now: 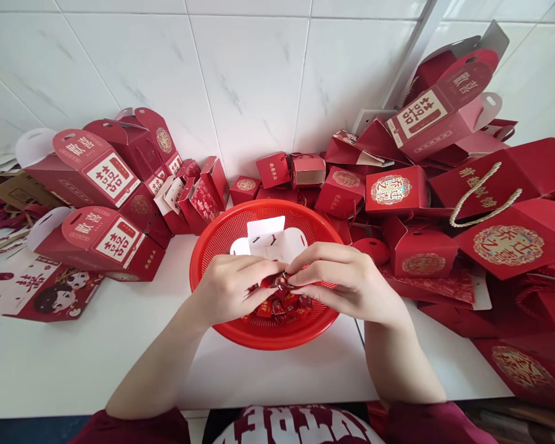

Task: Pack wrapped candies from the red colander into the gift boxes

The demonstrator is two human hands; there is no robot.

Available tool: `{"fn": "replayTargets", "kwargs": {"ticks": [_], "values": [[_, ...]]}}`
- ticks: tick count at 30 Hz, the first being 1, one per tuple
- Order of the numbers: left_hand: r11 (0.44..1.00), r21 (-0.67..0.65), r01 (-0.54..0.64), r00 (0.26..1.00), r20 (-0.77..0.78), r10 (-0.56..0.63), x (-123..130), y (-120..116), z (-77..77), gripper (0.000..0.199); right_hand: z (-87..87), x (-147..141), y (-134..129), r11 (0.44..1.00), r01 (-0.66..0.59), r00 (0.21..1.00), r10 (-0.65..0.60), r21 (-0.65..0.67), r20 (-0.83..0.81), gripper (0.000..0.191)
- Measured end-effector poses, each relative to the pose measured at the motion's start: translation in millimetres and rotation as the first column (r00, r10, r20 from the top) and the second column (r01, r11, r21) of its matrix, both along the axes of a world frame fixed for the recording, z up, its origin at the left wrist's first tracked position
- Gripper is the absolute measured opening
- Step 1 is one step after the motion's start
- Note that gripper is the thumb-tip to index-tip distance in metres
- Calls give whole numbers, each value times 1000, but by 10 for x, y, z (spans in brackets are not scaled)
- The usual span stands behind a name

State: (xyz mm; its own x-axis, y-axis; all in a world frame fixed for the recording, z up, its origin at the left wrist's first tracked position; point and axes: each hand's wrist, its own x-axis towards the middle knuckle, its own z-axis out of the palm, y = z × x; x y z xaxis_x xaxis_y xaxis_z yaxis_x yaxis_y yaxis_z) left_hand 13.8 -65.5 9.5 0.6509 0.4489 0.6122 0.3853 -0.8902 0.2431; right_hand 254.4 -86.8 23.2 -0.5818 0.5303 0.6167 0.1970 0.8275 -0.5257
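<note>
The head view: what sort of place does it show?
Probably a home kitchen or small indoor workroom; the tiled wall, white counter and red plastic basket suggest this, though none settles which.

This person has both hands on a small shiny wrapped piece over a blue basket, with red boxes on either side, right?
Not quite: the head view shows the basket is red, not blue. The left hand and right hand are on the small shiny wrapped piece over it, with red boxes on either side.

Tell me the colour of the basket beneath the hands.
The basket is bright red; the head view shows it best.
</note>
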Motion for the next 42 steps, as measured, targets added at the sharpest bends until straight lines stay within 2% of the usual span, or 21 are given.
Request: {"fn": "replayTargets", "kwargs": {"ticks": [2,3,4,5,7,8,9,10,11,12,16,19,22,25,27,30,31,33,36,39,42], "values": [[979,-203,-6,1000,10,9,-6,-8,63,20,-23,-14,15,998,-6,999,7,57,-31,11],[942,-336,8,1000,14,-3,-10,-8,98,25,-33,-19,20,997,-9,999,12,79,-38,10],[878,-476,45,999,31,-34,-15,-5,131,33,-41,-23,23,995,-14,999,18,97,-42,10],[784,-612,104,994,73,-75,-21,-1,158,42,-46,-27,25,993,-16,999,22,117,-47,10],[521,-820,238,971,204,-122,-32,9,190,49,-45,-34,21,987,-8,999,15,162,-45,12],[391,-875,285,958,266,-102,-36,12,194,45,-39,-40,16,983,4,999,4,186,-41,15],[293,-904,311,950,309,-53,-38,15,191,39,-31,-46,11,979,18,1000,-13,202,-27,17],[235,-918,318,944,329,8,-39,16,184,31,-22,-53,6,978,34,999,-33,205,-6,18],[217,-926,308,942,330,68,-39,17,176,26,-13,-60,2,981,46,998,-51,190,21,16],[230,-929,291,938,324,122,-39,19,168,22,-5,-69,1,987,56,997,-63,154,44,15],[379,-912,157,935,261,242,-49,30,154,24,-6,-102,21,988,114,993,-110,-104,44,43],[460,-886,60,941,205,271,-54,27,144,24,-35,-113,51,947,176,984,-180,-267,9,31],[495,-869,29,947,182,264,-31,6,125,22,-53,-115,75,919,141,989,-148,-369,7,27],[539,-842,7,955,165,245,19,-2,114,20,-50,-112,94,915,122,993,-113,-385,46,29],[619,-783,-64,953,137,272,38,26,110,21,-47,-99,109,918,157,987,-138,-365,78,32],[765,-572,-296,923,35,384,-8,138,68,22,-56,-56,139,900,297,955,-278,-318,105,38],[786,-489,-378,908,-29,419,-45,191,37,23,-62,-37,150,890,343,939,-325,-300,110,38],[789,-378,-484,875,-205,438,-131,302,-43,27,-72,-2,168,877,395,919,-378,-272,115,36],[776,-432,-460,868,-401,292,-227,432,-160,39,-75,28,182,885,393,920,-376,-251,114,27],[772,-541,-334,906,-409,105,-228,475,-188,59,-64,30,186,904,352,936,-332,-241,118,25],[811,-533,-241,923,-385,21,-179,462,-124,71,-52,21,188,923,306,950,-279,-235,142,28]]}}
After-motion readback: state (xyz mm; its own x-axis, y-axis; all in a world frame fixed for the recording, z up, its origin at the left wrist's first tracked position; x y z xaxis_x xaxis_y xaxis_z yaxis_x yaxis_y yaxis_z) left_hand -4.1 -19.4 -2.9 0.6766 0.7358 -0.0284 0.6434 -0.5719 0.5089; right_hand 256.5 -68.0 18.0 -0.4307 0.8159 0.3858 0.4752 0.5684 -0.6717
